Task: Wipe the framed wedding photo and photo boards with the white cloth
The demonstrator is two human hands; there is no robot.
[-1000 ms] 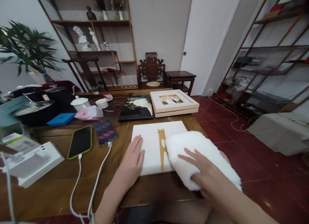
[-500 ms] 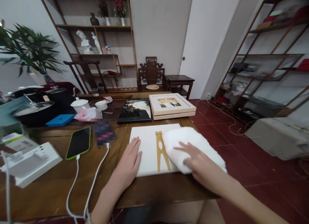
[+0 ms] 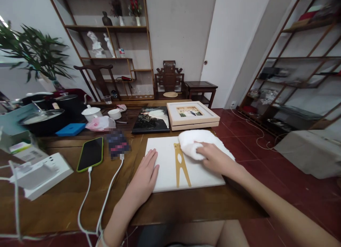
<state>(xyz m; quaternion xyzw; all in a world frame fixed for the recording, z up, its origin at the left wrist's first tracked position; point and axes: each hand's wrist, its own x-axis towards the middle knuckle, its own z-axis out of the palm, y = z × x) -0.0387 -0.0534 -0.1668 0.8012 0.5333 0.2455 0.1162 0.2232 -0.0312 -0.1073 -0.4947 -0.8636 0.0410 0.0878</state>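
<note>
A white flat board lies on the wooden table in front of me, with a gold stand-shaped piece down its middle. My left hand lies flat on the board's left edge, fingers stretched out. My right hand presses a white fluffy cloth onto the board's far right corner, its fingers curled over the cloth.
Behind the board lie a dark photo print and a stacked pale picture frame. To the left are a green-cased phone with a white cable, a white box, pots and cups. Shelves stand behind and at right.
My right hand has slid the cloth away from me, from the board's near right side up to its far right corner. My left hand has stayed on the board's left edge.
</note>
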